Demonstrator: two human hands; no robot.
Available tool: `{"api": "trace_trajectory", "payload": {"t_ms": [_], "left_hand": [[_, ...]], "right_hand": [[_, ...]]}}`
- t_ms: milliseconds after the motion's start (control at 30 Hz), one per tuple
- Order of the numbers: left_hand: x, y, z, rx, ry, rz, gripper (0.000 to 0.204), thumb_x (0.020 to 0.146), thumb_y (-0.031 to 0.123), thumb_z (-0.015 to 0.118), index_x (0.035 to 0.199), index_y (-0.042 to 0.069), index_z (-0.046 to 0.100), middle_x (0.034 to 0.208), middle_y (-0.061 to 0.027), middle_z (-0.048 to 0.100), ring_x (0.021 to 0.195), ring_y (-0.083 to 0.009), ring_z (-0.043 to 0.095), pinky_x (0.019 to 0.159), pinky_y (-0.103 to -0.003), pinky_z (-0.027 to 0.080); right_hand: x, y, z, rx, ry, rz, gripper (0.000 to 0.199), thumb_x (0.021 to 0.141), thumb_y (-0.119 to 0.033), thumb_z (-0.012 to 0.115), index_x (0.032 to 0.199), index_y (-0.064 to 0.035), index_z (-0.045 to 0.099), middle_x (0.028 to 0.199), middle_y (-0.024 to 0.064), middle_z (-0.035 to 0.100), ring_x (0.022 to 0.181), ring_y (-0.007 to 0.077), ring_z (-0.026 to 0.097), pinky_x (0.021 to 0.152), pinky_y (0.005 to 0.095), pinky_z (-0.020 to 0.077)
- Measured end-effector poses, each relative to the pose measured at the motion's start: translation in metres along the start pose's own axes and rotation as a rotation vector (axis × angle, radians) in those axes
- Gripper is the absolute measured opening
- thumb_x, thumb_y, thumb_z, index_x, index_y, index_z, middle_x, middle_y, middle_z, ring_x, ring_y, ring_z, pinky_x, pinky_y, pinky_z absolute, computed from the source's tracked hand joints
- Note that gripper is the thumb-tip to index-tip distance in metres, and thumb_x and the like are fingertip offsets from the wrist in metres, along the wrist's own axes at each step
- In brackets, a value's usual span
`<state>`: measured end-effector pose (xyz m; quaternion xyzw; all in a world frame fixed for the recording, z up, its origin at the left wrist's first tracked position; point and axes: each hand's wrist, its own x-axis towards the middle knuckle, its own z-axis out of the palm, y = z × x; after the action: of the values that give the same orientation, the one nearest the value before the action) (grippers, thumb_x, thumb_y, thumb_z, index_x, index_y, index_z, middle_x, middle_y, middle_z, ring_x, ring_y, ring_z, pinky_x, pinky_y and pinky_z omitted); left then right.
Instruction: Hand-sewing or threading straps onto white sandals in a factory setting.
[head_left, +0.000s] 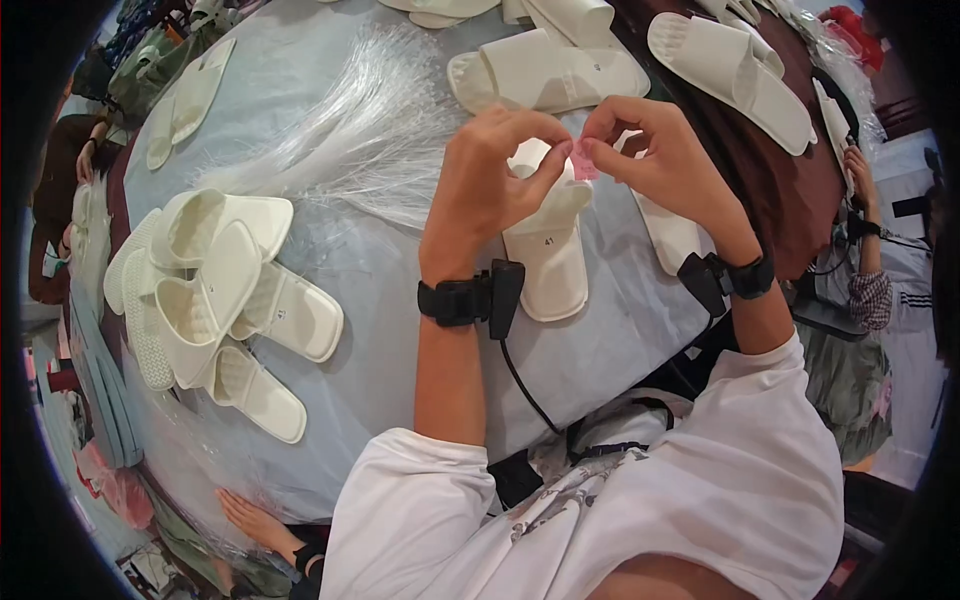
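My left hand (490,165) and my right hand (665,150) are raised close together over the table, thumb and forefinger pinched on each. Between their fingertips shows a small pink piece (584,166), too small to make out as to kind; a thin strand, if there is one, cannot be seen. Right below my left hand lies a white open-toed slipper (550,265), its upper part hidden by the fingers. Another white slipper (670,235) lies under my right hand, partly covered by it.
A pile of white slippers (245,290) lies at left. Clear thin strands (360,125) spread across the table (400,350). More slippers (550,72) lie along the far side, another (735,80) on brown cloth. Other people's hands appear at lower left (258,520) and right (860,175).
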<state>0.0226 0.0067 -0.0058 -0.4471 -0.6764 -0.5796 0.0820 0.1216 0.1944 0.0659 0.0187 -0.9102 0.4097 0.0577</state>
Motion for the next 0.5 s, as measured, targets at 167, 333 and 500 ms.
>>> {"api": "trace_trajectory", "payload": {"t_ms": [167, 333, 500], "left_hand": [[-0.001, -0.002, 0.001, -0.011, -0.018, -0.027, 0.009, 0.081, 0.008, 0.08, 0.088, 0.006, 0.075, 0.085, -0.0074, 0.074, 0.077, -0.0282, 0.065, 0.072, -0.038, 0.052], [0.001, -0.006, 0.001, -0.003, -0.023, 0.075, 0.009, 0.082, 0.005, 0.079, 0.09, 0.004, 0.075, 0.088, -0.0051, 0.074, 0.081, -0.0214, 0.067, 0.069, -0.032, 0.048], [0.001, -0.005, 0.001, 0.02, -0.031, 0.073, 0.01, 0.081, 0.001, 0.079, 0.089, 0.005, 0.074, 0.089, -0.0055, 0.074, 0.084, -0.0219, 0.067, 0.073, -0.033, 0.051]], "right_hand": [[-0.001, 0.002, 0.003, -0.01, 0.042, -0.055, 0.012, 0.091, -0.012, 0.072, 0.093, -0.0004, 0.069, 0.079, 0.0007, 0.069, 0.073, 0.0054, 0.063, 0.059, 0.0225, 0.0496], [0.0, -0.004, -0.001, -0.074, -0.024, -0.07, 0.013, 0.09, -0.011, 0.074, 0.091, -0.0003, 0.067, 0.081, 0.0032, 0.068, 0.073, 0.0085, 0.065, 0.057, 0.0239, 0.0499], [0.005, -0.012, -0.004, -0.253, -0.016, -0.236, 0.016, 0.089, -0.014, 0.076, 0.092, -0.001, 0.067, 0.087, 0.0079, 0.069, 0.076, 0.0211, 0.07, 0.062, 0.0321, 0.0537]]}}
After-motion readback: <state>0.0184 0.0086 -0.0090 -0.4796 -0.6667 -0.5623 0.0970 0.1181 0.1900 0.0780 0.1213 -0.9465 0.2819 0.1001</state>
